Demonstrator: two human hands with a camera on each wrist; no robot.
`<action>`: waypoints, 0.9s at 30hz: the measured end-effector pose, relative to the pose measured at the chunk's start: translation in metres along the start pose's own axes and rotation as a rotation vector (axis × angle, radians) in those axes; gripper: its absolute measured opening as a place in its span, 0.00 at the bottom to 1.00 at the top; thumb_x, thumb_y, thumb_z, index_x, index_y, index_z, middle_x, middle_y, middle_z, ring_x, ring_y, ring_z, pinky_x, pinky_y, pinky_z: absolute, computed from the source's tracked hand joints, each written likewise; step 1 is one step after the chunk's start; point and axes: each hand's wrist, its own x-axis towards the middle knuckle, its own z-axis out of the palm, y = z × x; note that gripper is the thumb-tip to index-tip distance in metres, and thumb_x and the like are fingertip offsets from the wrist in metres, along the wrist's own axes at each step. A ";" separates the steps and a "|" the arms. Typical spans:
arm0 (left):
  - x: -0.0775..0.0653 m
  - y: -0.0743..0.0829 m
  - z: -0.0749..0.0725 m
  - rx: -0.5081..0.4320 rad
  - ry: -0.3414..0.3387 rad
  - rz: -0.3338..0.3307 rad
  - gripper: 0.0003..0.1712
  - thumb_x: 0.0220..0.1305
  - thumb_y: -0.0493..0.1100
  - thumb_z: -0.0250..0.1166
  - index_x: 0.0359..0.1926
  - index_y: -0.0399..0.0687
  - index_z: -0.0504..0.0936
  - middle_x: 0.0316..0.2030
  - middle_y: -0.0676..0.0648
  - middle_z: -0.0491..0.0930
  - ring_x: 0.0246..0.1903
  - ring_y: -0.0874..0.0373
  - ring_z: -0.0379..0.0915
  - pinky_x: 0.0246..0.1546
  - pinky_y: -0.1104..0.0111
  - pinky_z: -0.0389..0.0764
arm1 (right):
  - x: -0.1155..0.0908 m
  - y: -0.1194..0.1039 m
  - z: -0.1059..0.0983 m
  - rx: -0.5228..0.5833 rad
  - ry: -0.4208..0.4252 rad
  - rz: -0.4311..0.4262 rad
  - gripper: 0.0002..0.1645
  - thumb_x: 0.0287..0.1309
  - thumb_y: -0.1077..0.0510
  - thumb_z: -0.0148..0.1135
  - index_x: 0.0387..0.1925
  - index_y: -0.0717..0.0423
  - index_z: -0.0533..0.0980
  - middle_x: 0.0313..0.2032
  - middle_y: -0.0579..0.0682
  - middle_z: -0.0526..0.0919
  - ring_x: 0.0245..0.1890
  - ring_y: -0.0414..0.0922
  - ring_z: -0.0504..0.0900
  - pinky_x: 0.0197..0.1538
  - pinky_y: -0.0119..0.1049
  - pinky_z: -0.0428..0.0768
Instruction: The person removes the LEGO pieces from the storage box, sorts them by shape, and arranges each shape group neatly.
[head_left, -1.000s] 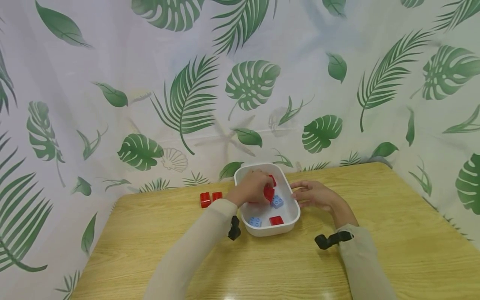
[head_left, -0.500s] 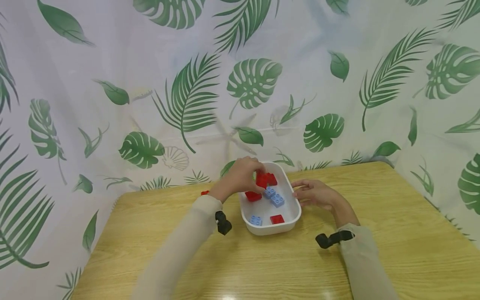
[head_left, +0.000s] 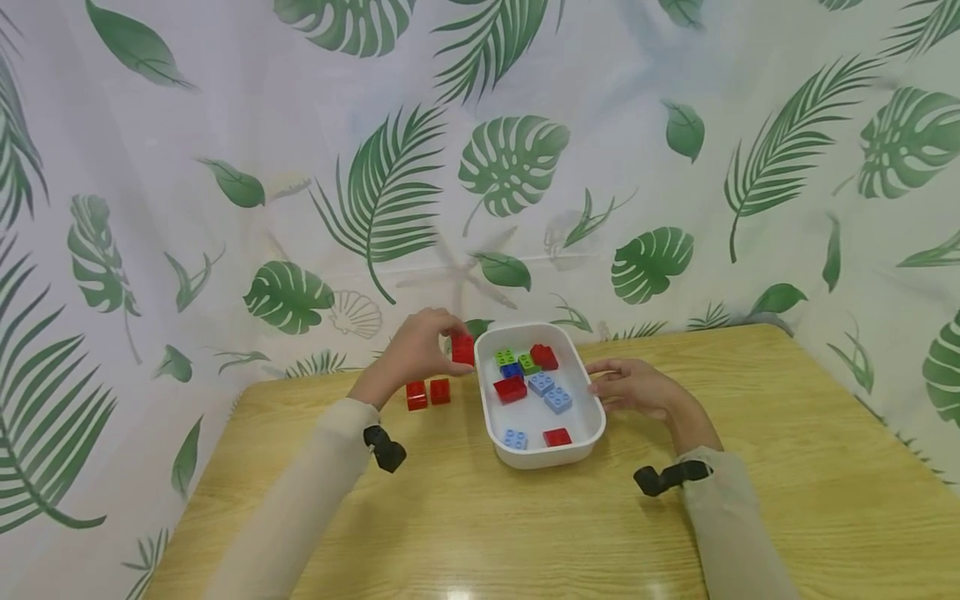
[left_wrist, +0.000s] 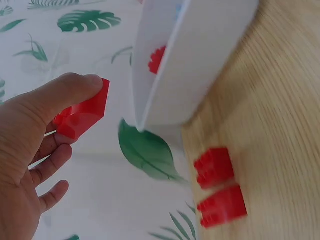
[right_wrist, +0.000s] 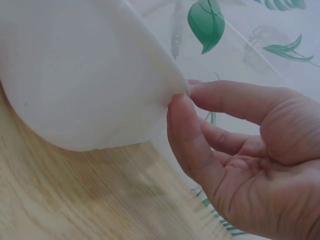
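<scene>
My left hand [head_left: 416,350] pinches a red toy building brick [head_left: 462,349] between thumb and fingers, just off the left rim of a white plastic tub [head_left: 543,459]. In the left wrist view the brick [left_wrist: 90,112] is held above the table, its studs toward the fingers. My right hand [head_left: 633,387] is at the tub's right side; in the right wrist view its thumb and fingertips pinch the tub's rim [right_wrist: 184,82]. Inside the tub lie red bricks [head_left: 511,389], light blue bricks [head_left: 558,400], green bricks [head_left: 505,357] and a dark blue brick [head_left: 512,371].
Two red bricks, one [head_left: 416,395] beside the other [head_left: 440,391], stand on the wooden table [head_left: 525,533] left of the tub. A leaf-printed curtain [head_left: 420,208] hangs right behind the table's back edge.
My left hand has lifted a red brick out of the tub and moved left past its rim. The two red bricks on the table show again. My right hand stays at the tub.
</scene>
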 end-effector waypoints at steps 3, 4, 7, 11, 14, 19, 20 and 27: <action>-0.009 -0.014 -0.003 0.027 -0.013 -0.029 0.26 0.51 0.51 0.81 0.49 0.48 0.85 0.45 0.49 0.83 0.49 0.50 0.76 0.53 0.58 0.80 | -0.001 -0.001 0.000 0.005 -0.001 -0.004 0.37 0.68 0.56 0.64 0.71 0.67 0.63 0.59 0.64 0.80 0.49 0.46 0.84 0.54 0.40 0.85; -0.012 -0.019 -0.004 0.035 -0.018 -0.041 0.26 0.51 0.51 0.81 0.49 0.48 0.86 0.44 0.49 0.84 0.48 0.51 0.76 0.52 0.58 0.80 | -0.001 -0.002 0.000 0.006 -0.002 -0.005 0.37 0.68 0.56 0.64 0.71 0.67 0.63 0.59 0.64 0.80 0.49 0.45 0.84 0.53 0.40 0.85; -0.022 -0.033 -0.005 0.068 -0.030 -0.068 0.26 0.50 0.52 0.81 0.48 0.46 0.86 0.43 0.48 0.84 0.47 0.49 0.77 0.51 0.57 0.80 | -0.001 -0.002 0.000 0.010 -0.003 -0.010 0.37 0.68 0.56 0.64 0.71 0.67 0.63 0.58 0.63 0.81 0.48 0.45 0.84 0.53 0.40 0.85; -0.035 -0.051 -0.005 0.087 -0.032 -0.114 0.25 0.49 0.51 0.81 0.46 0.45 0.86 0.41 0.47 0.84 0.45 0.49 0.77 0.50 0.56 0.81 | -0.001 -0.001 0.000 0.018 -0.002 -0.013 0.36 0.68 0.57 0.63 0.71 0.67 0.63 0.58 0.62 0.81 0.48 0.45 0.84 0.52 0.39 0.85; -0.044 -0.064 -0.005 0.069 -0.042 -0.157 0.25 0.49 0.50 0.81 0.45 0.44 0.86 0.42 0.46 0.84 0.46 0.47 0.78 0.51 0.55 0.81 | -0.001 -0.001 0.001 0.016 0.001 -0.012 0.37 0.68 0.57 0.64 0.72 0.67 0.63 0.59 0.63 0.81 0.49 0.45 0.84 0.53 0.40 0.85; -0.056 -0.085 0.000 0.025 -0.063 -0.212 0.24 0.49 0.47 0.82 0.46 0.43 0.86 0.44 0.44 0.85 0.48 0.45 0.79 0.54 0.52 0.80 | -0.002 -0.001 0.001 0.011 0.005 -0.013 0.37 0.68 0.56 0.64 0.71 0.67 0.63 0.59 0.63 0.80 0.49 0.46 0.84 0.54 0.41 0.85; -0.058 -0.089 0.002 0.014 -0.065 -0.223 0.24 0.49 0.47 0.82 0.45 0.43 0.86 0.44 0.44 0.85 0.47 0.46 0.78 0.54 0.52 0.79 | -0.002 -0.001 0.001 0.013 0.004 -0.015 0.37 0.68 0.57 0.64 0.71 0.67 0.63 0.59 0.63 0.81 0.49 0.46 0.84 0.54 0.41 0.85; -0.064 -0.112 0.017 -0.021 -0.073 -0.284 0.21 0.47 0.46 0.83 0.41 0.47 0.86 0.40 0.48 0.84 0.40 0.52 0.75 0.49 0.56 0.79 | -0.002 -0.002 0.001 0.016 0.010 -0.013 0.36 0.67 0.57 0.65 0.71 0.67 0.64 0.58 0.62 0.81 0.48 0.46 0.84 0.52 0.40 0.85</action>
